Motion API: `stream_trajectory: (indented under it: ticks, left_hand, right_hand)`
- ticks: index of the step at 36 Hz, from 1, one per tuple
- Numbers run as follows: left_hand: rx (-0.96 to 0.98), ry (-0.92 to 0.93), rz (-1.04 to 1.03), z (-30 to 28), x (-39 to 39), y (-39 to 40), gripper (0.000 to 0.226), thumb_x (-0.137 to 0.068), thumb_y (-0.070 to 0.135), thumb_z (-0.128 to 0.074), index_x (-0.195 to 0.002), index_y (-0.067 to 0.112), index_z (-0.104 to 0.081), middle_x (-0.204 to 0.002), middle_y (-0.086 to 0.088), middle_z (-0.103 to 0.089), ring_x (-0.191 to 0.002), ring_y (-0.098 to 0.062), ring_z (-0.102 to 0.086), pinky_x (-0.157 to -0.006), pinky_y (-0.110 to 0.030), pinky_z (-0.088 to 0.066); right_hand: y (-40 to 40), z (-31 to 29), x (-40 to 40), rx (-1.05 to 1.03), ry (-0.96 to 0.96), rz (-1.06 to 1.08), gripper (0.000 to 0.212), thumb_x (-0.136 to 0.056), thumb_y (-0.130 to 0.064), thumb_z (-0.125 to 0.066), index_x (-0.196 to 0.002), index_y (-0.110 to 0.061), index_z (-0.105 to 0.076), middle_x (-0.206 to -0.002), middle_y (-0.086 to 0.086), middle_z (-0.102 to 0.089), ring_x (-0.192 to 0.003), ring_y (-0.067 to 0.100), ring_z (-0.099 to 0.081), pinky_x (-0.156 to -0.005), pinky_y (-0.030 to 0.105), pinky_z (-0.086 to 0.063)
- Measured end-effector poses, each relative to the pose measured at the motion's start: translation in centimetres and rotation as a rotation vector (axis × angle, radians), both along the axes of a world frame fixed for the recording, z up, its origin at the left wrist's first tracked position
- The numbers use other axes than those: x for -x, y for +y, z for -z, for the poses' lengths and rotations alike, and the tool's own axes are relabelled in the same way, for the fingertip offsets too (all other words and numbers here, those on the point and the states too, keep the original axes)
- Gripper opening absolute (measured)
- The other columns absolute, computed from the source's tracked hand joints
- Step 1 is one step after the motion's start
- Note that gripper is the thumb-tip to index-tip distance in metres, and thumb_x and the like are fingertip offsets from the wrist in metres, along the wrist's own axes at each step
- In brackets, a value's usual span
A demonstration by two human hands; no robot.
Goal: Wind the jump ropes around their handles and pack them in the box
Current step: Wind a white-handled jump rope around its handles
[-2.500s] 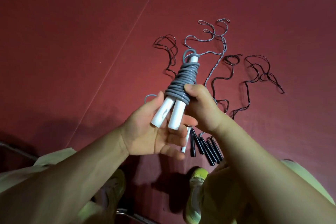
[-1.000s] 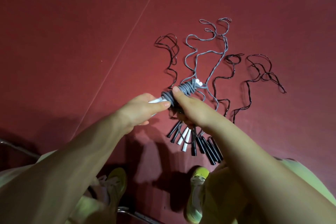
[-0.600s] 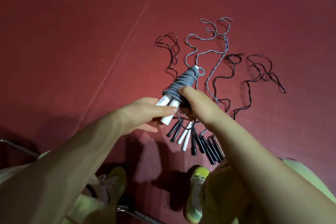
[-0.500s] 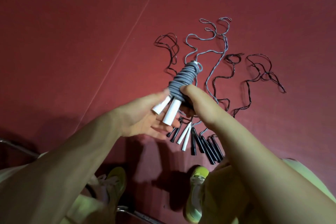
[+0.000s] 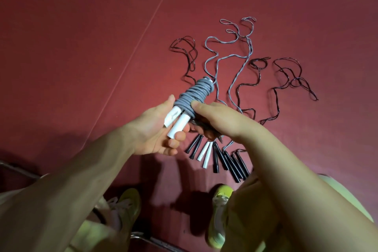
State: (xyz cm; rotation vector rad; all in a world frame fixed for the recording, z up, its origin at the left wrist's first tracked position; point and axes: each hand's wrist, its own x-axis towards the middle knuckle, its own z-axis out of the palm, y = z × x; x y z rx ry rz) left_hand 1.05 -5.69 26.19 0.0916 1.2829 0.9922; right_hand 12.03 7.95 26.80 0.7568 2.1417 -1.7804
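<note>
Wound grey rope bundle (image 5: 195, 95), raised above the floor-laid ropes (image 5: 229, 61): light, springy, likely to uncoil. Best held across the coils. Right hand (image 5: 216, 117) pinching coils with curled fingers; left hand (image 5: 157, 127) cupping white handles (image 5: 176, 121). No box in view.

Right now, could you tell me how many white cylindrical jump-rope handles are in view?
4 white handles: two in the wound grey rope bundle the left hand holds; two on the red floor. The right hand may hide more.
</note>
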Motion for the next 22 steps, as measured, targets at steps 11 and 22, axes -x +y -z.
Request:
stream_trajectory:
  ticks: [11, 22]
  left_hand:
    - [0.116, 0.508, 0.037, 1.4, -0.4, 0.2, 0.061, -0.095, 0.062, -0.027, -0.082, 0.013, -0.062, -0.058, 0.004, -0.053, -0.048, -0.012, -0.044, -0.059, -0.026, -0.046]
    - [0.113, 0.789, 0.068, 2.6, 0.5, 0.2, 0.05, -0.088, 0.064, -0.047, -0.085, 0.016, -0.058, -0.075, 0.002, -0.055, -0.064, -0.016, -0.047, -0.075, -0.035, -0.047]
  right_hand:
    - [0.1, 0.9, 0.0, -0.302, -0.265, -0.094, 0.071, -0.096, -0.064, -0.028, -0.064, -0.012, -0.063, -0.055, 0.0, -0.052, -0.048, 0.017, -0.047, -0.062, 0.029, -0.043]
    - [-0.2, 1.2, 0.4, -0.204, -0.137, 0.021, 0.064, -0.095, -0.065, -0.031, -0.064, -0.014, -0.055, -0.058, 0.002, -0.049, -0.045, 0.014, -0.038, -0.048, 0.024, -0.031]
